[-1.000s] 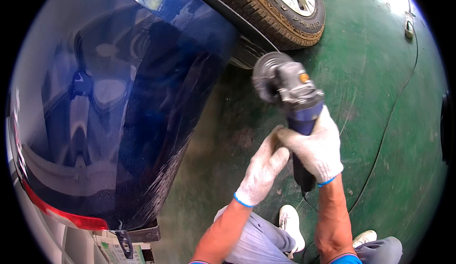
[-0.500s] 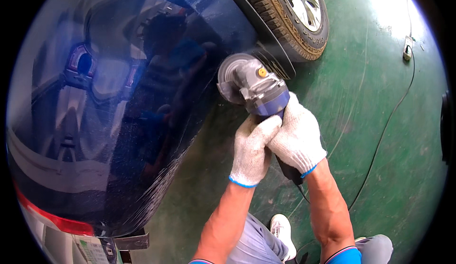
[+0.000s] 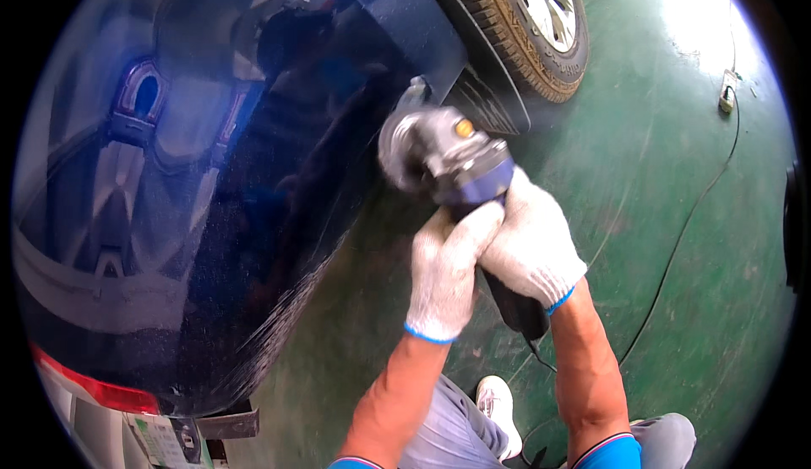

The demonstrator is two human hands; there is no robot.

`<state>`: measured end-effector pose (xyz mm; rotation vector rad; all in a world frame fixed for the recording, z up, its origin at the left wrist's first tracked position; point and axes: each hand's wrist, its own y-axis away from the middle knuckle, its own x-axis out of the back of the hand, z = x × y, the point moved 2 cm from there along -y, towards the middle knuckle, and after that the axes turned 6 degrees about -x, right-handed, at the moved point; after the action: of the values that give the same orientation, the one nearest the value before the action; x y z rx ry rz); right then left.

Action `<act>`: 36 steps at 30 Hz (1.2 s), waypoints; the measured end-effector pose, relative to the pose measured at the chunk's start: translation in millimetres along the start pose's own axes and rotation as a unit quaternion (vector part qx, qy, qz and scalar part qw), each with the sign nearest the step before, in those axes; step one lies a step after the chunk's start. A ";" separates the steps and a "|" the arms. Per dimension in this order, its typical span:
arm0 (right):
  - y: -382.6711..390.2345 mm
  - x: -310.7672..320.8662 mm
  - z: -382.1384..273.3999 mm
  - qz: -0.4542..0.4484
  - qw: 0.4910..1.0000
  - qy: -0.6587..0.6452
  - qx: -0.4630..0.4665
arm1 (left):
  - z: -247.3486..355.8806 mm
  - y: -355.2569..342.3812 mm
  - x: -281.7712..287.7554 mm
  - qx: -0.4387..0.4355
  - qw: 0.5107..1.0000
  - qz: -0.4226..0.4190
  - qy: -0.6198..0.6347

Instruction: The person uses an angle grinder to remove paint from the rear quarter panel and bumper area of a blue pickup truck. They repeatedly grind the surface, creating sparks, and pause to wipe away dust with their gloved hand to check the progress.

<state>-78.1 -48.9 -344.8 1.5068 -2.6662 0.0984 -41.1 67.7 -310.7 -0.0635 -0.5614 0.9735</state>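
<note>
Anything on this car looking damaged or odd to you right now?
Yes. Pale, rough scrapes mark the blue panel's edge between the grinder and the red light, breaking its glossy finish. The black flap beside the tire also shows light scratch lines.

At the frame's centre, the handheld metal-headed power grinder [image 3: 460, 158] is silver-grey with a round orange-yellow button [image 3: 464, 128], a dark blue collar [image 3: 480, 182] and a black handle [image 3: 514, 304]. The knit-gloved left hand [image 3: 443, 276] and knit-gloved right hand [image 3: 538, 245] are off-white, cuffs [image 3: 430, 335] edged bright blue. At left, the glossy curved dark-blue car panel [image 3: 279, 173] bears pale streaky scratches [image 3: 291, 313]. Upper right, the black rubber tyre [image 3: 505, 34] shows brown on its tread.
</note>
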 end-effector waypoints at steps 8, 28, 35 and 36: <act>-1.0 0.1 0.8 -0.007 0.998 -0.051 0.047 | 9.1 -0.4 -3.8 0.078 0.988 0.043 0.130; 10.6 -1.1 -6.2 0.079 0.985 0.147 0.049 | -27.3 -0.4 -9.4 0.157 0.910 -0.003 0.383; 12.7 -5.9 -0.2 0.075 0.984 0.162 0.022 | -34.8 3.5 -7.8 0.178 0.894 -0.007 0.412; 11.0 -6.4 -1.2 0.086 0.982 0.165 0.032 | -35.2 0.4 -6.4 0.167 0.899 -0.024 0.404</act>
<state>-84.2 -37.7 -344.5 1.1517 -2.5347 0.4106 -27.4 69.7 -343.6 -0.1362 0.3715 0.8883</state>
